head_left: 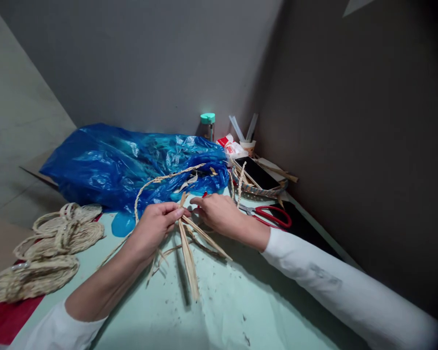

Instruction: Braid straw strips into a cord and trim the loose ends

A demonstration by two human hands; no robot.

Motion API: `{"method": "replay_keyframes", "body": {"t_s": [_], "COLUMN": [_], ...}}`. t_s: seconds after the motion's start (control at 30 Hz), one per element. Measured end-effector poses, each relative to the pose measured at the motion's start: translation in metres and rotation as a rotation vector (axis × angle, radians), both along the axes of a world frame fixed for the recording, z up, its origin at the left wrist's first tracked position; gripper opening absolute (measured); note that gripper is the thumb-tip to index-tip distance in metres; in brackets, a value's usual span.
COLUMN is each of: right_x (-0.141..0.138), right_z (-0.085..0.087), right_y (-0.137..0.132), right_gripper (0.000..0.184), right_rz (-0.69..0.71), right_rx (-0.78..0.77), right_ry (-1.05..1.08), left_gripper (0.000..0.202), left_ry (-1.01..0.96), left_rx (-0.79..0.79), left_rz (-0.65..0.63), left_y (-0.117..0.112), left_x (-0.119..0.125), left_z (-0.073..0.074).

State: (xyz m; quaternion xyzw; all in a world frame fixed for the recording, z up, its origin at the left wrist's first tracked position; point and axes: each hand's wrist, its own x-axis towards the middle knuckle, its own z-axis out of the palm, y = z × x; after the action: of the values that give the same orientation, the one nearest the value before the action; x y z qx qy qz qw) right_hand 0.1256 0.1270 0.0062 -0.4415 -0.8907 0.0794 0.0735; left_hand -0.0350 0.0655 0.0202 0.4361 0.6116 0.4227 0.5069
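My left hand (156, 227) and my right hand (216, 213) meet over the pale green table cover (241, 301). Both pinch flat straw strips (188, 253) that fan out towards me from the point where the fingers meet. A braided straw cord (156, 182) arcs up from the hands over the blue plastic bag (131, 163) behind them. Something small and red (205, 194) shows at my right fingertips; I cannot make out what it is.
Woven straw sandals (47, 248) lie in a pile at the left. Red-handled scissors (272, 215) rest right of my right hand. A basket (261, 187) holding a dark phone (257, 172), a teal-capped bottle (207, 125) and a cup (247, 145) stand in the corner by the walls.
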Motion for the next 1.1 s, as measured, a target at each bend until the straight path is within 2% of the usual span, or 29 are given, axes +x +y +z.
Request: {"method": "replay_keyframes", "body": {"t_s": [0.1, 0.2, 0.4, 0.63, 0.83, 1.1], "right_x": [-0.011, -0.008, 0.002, 0.007, 0.016, 0.034], "right_z": [-0.007, -0.010, -0.017, -0.016, -0.007, 0.005], "right_y": [-0.002, -0.002, 0.004, 0.005, 0.011, 0.020], "right_gripper": [0.031, 0.035, 0.025, 0.022, 0.018, 0.026], "right_rz": [-0.030, -0.070, -0.178, -0.259, -0.254, -0.180], "right_rx": [0.024, 0.037, 0.044, 0.011, -0.044, -0.082], "right_ry": [-0.060, -0.101, -0.144, -0.122, -0.075, -0.038], "left_gripper": [0.031, 0.033, 0.039, 0.044, 0.032, 0.022], "left_ry": [-0.019, -0.044, -0.091, -0.084, 0.034, 0.283], "left_rx": [-0.003, -0.005, 0.005, 0.035, 0.118, 0.276], "left_rz": [0.026, 0.052, 0.065, 0.021, 0.018, 0.026], "left_y": [0.001, 0.004, 0.012, 0.015, 0.024, 0.053], "left_x": [-0.001, -0.001, -0.001, 0.002, 0.016, 0.033], "left_z": [-0.002, -0.006, -0.016, -0.018, -0.020, -0.045]}}
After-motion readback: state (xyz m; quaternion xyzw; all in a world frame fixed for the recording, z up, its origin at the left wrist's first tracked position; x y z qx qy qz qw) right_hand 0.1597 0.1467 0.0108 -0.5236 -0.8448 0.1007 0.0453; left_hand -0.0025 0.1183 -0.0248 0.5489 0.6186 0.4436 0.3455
